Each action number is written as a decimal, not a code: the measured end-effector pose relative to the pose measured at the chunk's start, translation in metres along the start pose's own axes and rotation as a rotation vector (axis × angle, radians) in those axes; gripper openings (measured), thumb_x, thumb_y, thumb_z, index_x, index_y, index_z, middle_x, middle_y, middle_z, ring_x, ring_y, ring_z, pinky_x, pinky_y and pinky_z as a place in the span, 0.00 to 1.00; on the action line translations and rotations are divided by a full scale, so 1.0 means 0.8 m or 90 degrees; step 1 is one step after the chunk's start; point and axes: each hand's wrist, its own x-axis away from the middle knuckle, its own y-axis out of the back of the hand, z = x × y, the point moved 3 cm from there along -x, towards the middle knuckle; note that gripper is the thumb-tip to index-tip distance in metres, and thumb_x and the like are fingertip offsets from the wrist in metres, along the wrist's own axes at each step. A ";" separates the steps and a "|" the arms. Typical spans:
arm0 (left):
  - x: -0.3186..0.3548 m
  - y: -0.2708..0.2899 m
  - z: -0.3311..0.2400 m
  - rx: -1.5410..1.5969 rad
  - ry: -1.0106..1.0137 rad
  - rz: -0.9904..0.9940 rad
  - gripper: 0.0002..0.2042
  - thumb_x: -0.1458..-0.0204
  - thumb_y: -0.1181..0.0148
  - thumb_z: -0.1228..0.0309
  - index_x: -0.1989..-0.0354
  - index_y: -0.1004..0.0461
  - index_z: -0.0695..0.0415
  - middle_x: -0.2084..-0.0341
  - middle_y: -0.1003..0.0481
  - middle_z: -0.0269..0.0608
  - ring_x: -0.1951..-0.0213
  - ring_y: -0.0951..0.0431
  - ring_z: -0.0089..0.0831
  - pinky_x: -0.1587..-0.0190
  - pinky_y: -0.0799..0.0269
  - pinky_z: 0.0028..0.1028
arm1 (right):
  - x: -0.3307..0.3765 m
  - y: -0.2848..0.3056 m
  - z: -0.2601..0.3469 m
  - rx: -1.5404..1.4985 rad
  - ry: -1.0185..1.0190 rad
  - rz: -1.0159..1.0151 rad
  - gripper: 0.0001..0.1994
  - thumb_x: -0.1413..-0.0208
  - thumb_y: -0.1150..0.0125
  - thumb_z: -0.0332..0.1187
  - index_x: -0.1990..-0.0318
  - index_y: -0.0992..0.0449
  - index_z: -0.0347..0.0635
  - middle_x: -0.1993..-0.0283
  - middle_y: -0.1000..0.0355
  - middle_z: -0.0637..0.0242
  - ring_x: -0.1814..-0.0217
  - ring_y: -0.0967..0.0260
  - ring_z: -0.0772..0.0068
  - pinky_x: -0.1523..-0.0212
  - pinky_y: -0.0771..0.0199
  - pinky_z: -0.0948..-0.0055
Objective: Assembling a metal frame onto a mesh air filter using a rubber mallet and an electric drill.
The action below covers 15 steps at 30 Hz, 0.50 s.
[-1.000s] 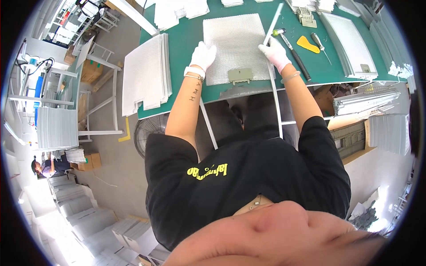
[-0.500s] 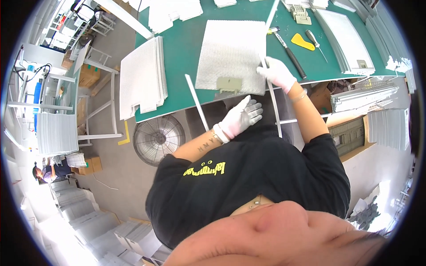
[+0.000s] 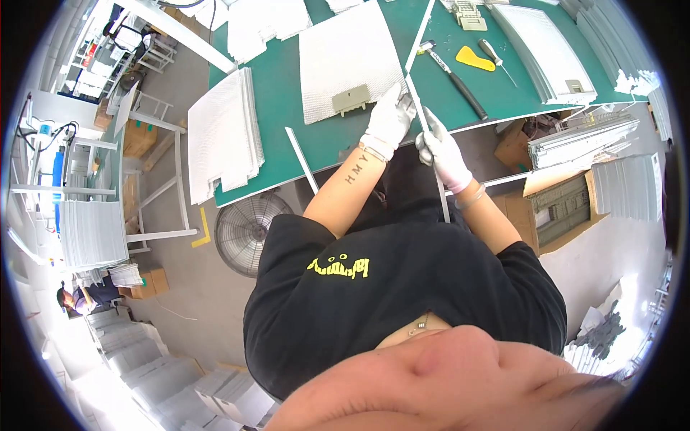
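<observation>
Counter [image 3: 280, 93]: green top, white near edge. L side: stack of white mesh sheets [image 3: 223, 136], slightly fanned, at near edge. Behind it, notched white sheets [image 3: 266, 29]. Ctr: mesh panel [image 3: 345, 57], flat. White strip [image 3: 300, 159] crosses near edge btwn L stack & panel. R of panel, L to R: hammer [image 3: 460, 86] w/ blk handle twd near edge, yellow scraper [image 3: 475, 59], screwdriver [image 3: 496, 59] just beside it. Beige plastic parts [image 3: 469, 16] behind those. Then framed panels [image 3: 543, 50], stacked. Far R washed out, prob more pale sheets [image 3: 618, 50].
</observation>
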 end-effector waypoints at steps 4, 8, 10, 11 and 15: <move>0.008 -0.030 0.012 -0.039 -0.036 0.012 0.09 0.38 0.47 0.71 0.54 0.31 0.63 0.57 0.28 0.48 0.49 0.29 0.42 0.43 0.33 0.41 | -0.003 0.004 0.001 -0.044 0.001 -0.003 0.34 0.34 0.49 0.38 0.26 0.56 0.44 0.69 0.37 0.71 0.81 0.50 0.87 0.79 0.47 0.86; 0.009 -0.034 0.010 -0.086 -0.061 0.031 0.10 0.37 0.47 0.71 0.53 0.31 0.64 0.56 0.27 0.47 0.50 0.28 0.39 0.46 0.30 0.37 | 0.004 -0.001 0.009 -0.024 -0.022 -0.019 0.32 0.34 0.50 0.36 0.26 0.55 0.46 0.70 0.37 0.71 0.81 0.50 0.88 0.79 0.47 0.86; 0.008 -0.034 0.011 -0.090 -0.070 0.037 0.10 0.37 0.47 0.71 0.53 0.31 0.64 0.56 0.27 0.47 0.51 0.28 0.38 0.48 0.30 0.36 | 0.007 -0.003 0.007 -0.002 -0.030 -0.033 0.32 0.34 0.51 0.34 0.25 0.55 0.46 0.70 0.37 0.72 0.80 0.49 0.88 0.79 0.46 0.86; 0.004 -0.030 0.010 -0.106 -0.085 0.031 0.11 0.37 0.47 0.70 0.53 0.30 0.64 0.56 0.26 0.47 0.51 0.27 0.37 0.48 0.29 0.37 | 0.007 -0.003 0.004 0.056 -0.028 -0.059 0.31 0.33 0.51 0.32 0.25 0.54 0.46 0.70 0.37 0.72 0.80 0.49 0.88 0.79 0.46 0.87; -0.001 -0.031 0.012 -0.135 -0.104 0.000 0.13 0.37 0.46 0.67 0.52 0.30 0.64 0.57 0.26 0.46 0.53 0.25 0.37 0.51 0.27 0.36 | 0.006 -0.003 -0.004 0.190 0.021 -0.125 0.30 0.34 0.52 0.28 0.26 0.51 0.44 0.68 0.34 0.72 0.77 0.45 0.88 0.76 0.40 0.86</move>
